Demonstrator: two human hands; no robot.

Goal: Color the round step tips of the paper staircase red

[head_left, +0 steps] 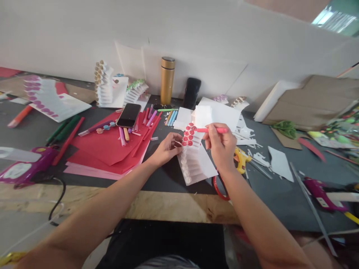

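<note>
In the head view my right hand (220, 145) pinches a red marker (211, 130), whose tip points left and meets a white paper piece (196, 166) lined with rolled white paper cones. Several round cone ends (190, 137) at its upper part are red; the ends lower down (185, 168) are white. My left hand (169, 147) has its fingers curled on the left edge of this paper piece, beside the red ends. Part of the piece is hidden behind my right hand. Red-handled scissors (219, 188) lie under my right forearm.
Red paper sheets (112, 149) with a phone (129, 115) and markers lie left. A gold bottle (167, 82) and a dark upright phone (192, 92) stand behind. Glue guns lie around: purple (26, 166), yellow (241, 160) and magenta (322, 194). Other cone-covered pieces (46, 95) stand around.
</note>
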